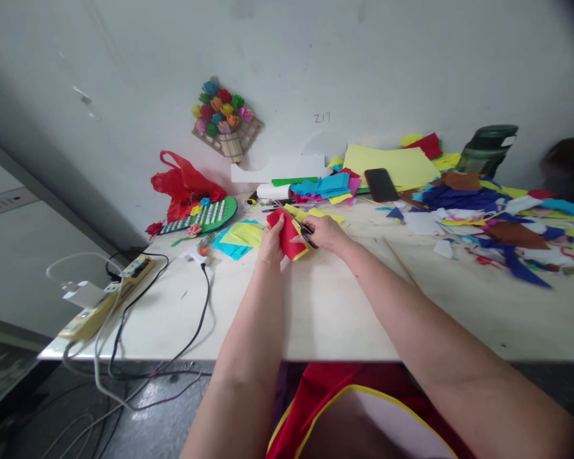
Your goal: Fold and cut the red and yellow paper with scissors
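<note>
Left hand (270, 241): thumb and fingers pinched on red paper (289, 238), gripping its left side; I see it held up just above the middle of the worktop (335, 312).
Right hand (329, 233): curled around the black handles of the scissors (308, 237), whose blades point away from me, at the paper's right side.
Red paper: I judge it light, thin and soft, easily creased or torn, with little slip. Yellow shows along its lower edge; whether that is a second sheet, I cannot tell.
Best hold: by my judgement, a flat pinch on the left side, fingertips well apart from the blades.
Loose sheets: blue paper (239, 252) with yellow paper (247, 234) on top, just left of the left hand; more yellow pieces (332, 217) lie right behind both hands, close enough to get snagged.
Right side: a thin stick (400, 262) lies beside the right forearm, with a phone (381, 185) beyond and a sprawling heap of colored scraps (519, 234) farther out.
Left side: a green board (226, 212) with rows of white pieces, a red plastic bag (184, 188) behind it, and a power strip (87, 322) trailing cables over the front edge.
</note>
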A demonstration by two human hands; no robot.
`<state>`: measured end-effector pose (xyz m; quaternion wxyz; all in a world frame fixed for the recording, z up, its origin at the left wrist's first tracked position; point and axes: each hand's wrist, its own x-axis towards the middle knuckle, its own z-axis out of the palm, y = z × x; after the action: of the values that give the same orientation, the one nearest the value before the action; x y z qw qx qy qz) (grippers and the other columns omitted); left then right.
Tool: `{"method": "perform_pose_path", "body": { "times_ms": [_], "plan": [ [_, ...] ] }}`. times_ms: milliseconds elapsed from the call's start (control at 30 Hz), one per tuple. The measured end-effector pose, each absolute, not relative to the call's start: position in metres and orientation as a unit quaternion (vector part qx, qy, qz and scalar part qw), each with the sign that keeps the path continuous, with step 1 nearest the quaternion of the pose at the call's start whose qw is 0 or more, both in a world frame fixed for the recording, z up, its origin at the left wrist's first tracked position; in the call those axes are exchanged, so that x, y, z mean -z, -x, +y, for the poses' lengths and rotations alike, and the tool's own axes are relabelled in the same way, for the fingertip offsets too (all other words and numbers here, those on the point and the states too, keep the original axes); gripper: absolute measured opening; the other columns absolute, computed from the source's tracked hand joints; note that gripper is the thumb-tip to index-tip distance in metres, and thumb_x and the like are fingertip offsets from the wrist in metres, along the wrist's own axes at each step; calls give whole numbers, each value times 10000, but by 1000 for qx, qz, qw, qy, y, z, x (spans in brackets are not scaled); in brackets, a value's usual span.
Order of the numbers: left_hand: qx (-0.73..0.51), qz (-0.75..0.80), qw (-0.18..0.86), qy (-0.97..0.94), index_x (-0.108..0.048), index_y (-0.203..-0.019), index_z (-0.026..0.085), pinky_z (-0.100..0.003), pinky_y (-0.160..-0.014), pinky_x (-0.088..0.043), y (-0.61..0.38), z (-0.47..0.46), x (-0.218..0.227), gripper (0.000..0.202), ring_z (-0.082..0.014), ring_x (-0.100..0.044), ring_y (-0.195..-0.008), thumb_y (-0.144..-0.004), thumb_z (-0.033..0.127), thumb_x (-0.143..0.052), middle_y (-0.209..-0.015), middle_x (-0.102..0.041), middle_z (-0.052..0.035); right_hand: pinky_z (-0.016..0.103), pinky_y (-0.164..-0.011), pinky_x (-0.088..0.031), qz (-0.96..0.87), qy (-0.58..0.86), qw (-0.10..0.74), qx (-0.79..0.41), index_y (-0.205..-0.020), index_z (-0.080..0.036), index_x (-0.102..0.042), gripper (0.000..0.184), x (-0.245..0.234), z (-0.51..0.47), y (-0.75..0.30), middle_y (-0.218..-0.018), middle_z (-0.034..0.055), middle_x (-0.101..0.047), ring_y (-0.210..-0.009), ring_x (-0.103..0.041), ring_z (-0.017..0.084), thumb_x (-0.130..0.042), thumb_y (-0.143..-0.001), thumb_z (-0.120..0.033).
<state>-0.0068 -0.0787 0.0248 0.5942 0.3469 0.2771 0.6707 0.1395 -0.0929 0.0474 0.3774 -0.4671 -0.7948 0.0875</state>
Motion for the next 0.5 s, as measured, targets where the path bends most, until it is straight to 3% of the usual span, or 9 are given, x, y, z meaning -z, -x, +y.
{"method": "perform_pose_path", "body": {
  "times_ms": [300,500],
  "plan": [
    [-661,276,603,-351,-602,-905,149,-352,-835,-469,5,-80,-24,277,-206,-633,-850,-681,293,-679,-859,-669,-71,229,-544,-332,-790,478,370,-99,-779,-208,-644,282,-46,-92,-139,-639,3,-607,-597,-509,139,-626,-649,-458],
    [-656,275,608,-353,-603,-899,133,-326,-802,-481,3,-82,-26,281,-178,-639,-776,-676,285,-682,-848,-668,-72,210,-486,-293,-781,445,415,-140,-689,-180,-624,296,-41,-85,-138,-553,-25,-531,-520,-446,103,-672,-599,-458]
  ]
}}
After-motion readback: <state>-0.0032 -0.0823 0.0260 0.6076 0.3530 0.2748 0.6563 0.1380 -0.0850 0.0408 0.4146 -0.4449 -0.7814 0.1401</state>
